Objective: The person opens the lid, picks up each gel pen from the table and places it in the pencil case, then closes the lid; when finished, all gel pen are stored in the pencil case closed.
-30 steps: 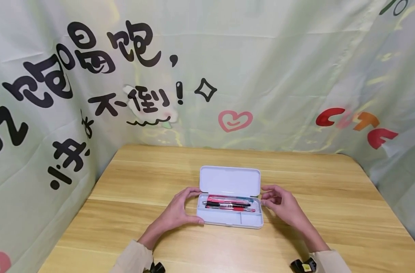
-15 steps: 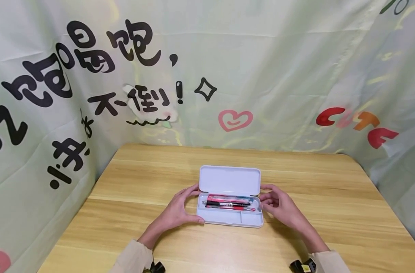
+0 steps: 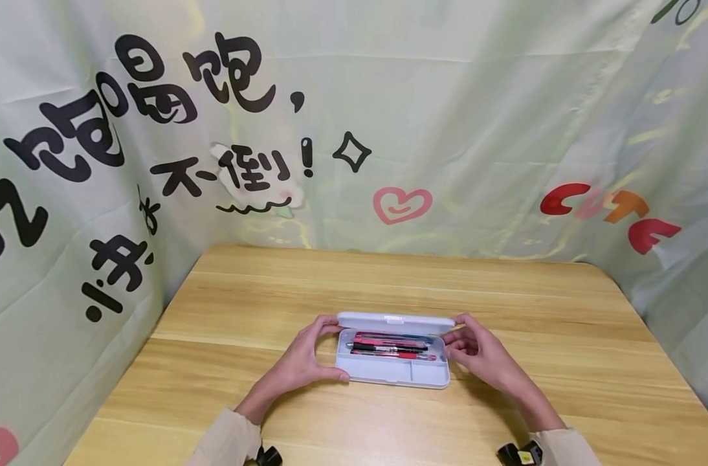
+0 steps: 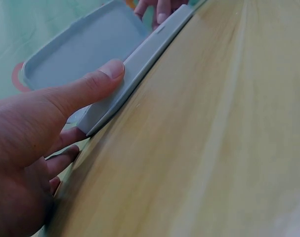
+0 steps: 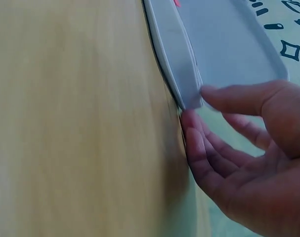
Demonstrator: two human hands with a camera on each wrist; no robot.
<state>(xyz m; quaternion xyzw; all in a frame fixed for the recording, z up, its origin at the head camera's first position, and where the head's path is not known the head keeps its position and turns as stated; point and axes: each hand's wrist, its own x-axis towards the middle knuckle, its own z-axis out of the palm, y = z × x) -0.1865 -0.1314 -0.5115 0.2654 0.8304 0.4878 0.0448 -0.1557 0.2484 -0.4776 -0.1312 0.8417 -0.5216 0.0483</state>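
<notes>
A pale pencil case (image 3: 374,372) rests on the table with its lid (image 3: 396,320) raised on the far-side hinge, tipped partway toward the tray. Several pens (image 3: 389,348) in pink, red, black and blue lie side by side in the long rear compartment. My left hand (image 3: 301,356) grips the case's left end, thumb on the near corner and fingers round toward the back. At the right end, my right hand (image 3: 482,353) holds the case between thumb and fingers, its index finger up at the lid's corner. In the right wrist view, the thumb touches the case's edge (image 5: 182,59).
The wooden table (image 3: 243,291) extends around the case on all sides. Behind it and at both sides hangs a pale printed curtain (image 3: 476,129) with black characters and a pink heart. Small black devices (image 3: 519,453) sit at both wrists.
The lid has swung up and forward from lying back, now seen nearly edge-on. My right hand has closed in on the case's right end, its index finger lifting with the lid. My left hand stays put.
</notes>
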